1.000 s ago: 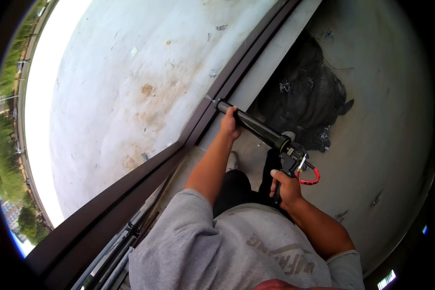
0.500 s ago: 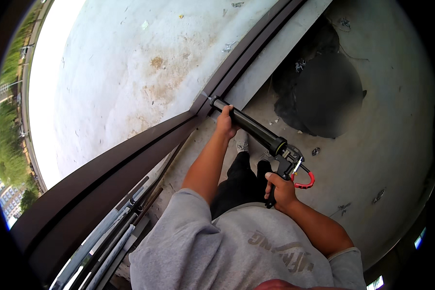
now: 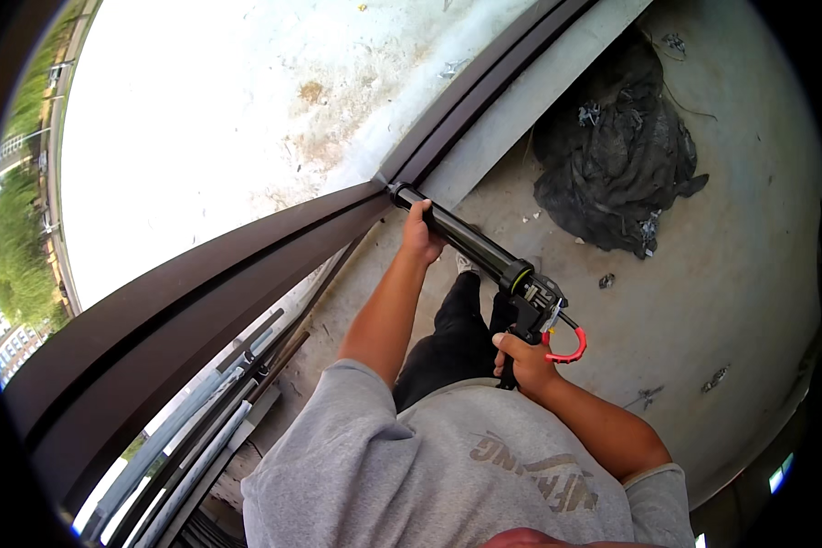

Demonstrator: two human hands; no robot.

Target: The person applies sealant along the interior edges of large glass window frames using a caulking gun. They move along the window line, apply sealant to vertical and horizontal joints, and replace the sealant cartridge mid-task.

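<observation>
My left hand is closed round the front of the black barrel of a caulking gun. At the back, my right hand grips the gun's handle, its thumb near the top of the grip. The rod behind the handle ends in a red hook. The gun slants up to the left, and its nozzle points at the corner where two lengths of brown metal frame meet. Whether the tip touches the joint, I cannot tell. What comes out of the nozzle, if anything, is too small to see.
A crumpled black sheet lies on the grey floor to the right, with scraps around it. Several metal pipes and bars lean beside the frame at lower left. A pale, stained surface spreads beyond the frame.
The view has shifted a little, with the frame corner now higher and closer to the nozzle. Both hands and the gun have moved slightly left. A dark round blur over the black sheet is gone.
</observation>
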